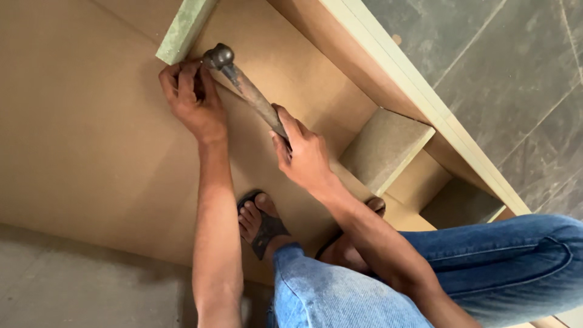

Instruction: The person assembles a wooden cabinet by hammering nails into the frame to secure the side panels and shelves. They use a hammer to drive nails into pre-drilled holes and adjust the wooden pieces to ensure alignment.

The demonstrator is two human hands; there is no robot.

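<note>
Now mid-nailing, by the look: hammer (243, 85) head sits at 11 o'clock, beside the green-edged board end (182, 33) on the brown panel (79, 133). Right hand (303, 152) is wrapped tight around the handle. Left hand (193, 100) has fingertips pinched under the head; any nail is hidden. Next strike needs those fingers kept out of the way. Sandalled foot (258, 222) at 6.

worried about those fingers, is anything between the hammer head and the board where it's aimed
Yes. The left hand has its fingertips pinched right under the hammer head, beside the green board. Whether they hold a nail is hidden. The right hand grips the handle.
</note>
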